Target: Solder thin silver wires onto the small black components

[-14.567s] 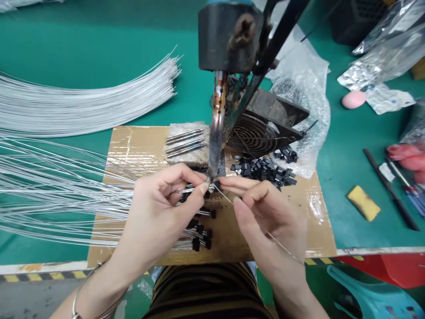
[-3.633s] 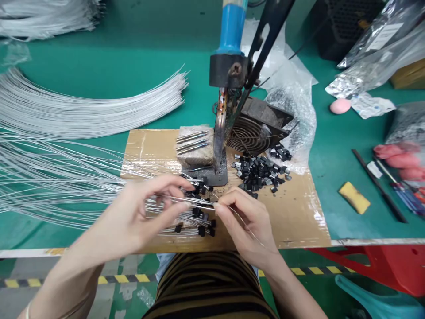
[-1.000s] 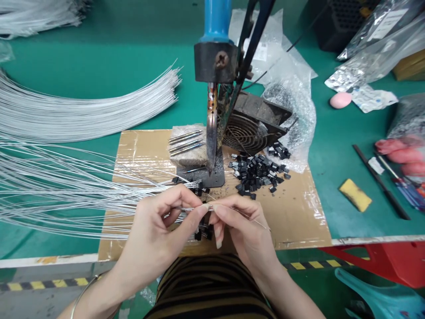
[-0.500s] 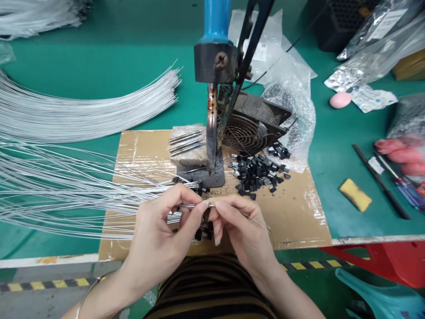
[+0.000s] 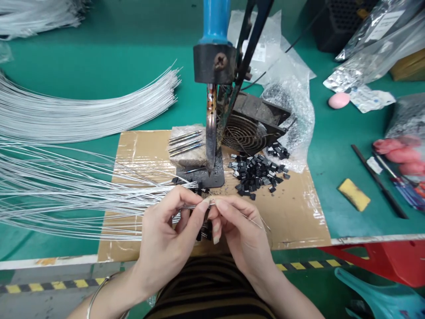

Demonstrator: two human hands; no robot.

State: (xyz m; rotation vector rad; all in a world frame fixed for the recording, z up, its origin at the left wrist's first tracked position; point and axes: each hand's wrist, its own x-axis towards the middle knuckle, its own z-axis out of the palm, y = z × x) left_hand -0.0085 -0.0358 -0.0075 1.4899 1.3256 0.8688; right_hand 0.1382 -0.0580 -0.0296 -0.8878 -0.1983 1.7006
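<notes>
My left hand (image 5: 166, 239) pinches the end of a thin white wire (image 5: 99, 208) that runs off to the left. My right hand (image 5: 239, 230) pinches something small against that wire end, with a fine strand of solder wire (image 5: 257, 223) trailing from it. Both sets of fingertips meet over the taped cardboard mat (image 5: 299, 212), just in front of the tip of the fixed soldering iron (image 5: 210, 133). Finished wires with black end pieces (image 5: 199, 188) lie under my hands. A heap of small black parts (image 5: 257, 170) sits to the right of the iron.
A thick bundle of white wires (image 5: 83, 110) curves across the green table on the left. A small fan (image 5: 252, 128) and plastic bags stand behind the iron. A yellow sponge (image 5: 353, 197), a pink object (image 5: 338, 100), tools and foil bags lie at right.
Since 3.6 s ago my hands have come together at the wire end. Over the last second they have barely moved.
</notes>
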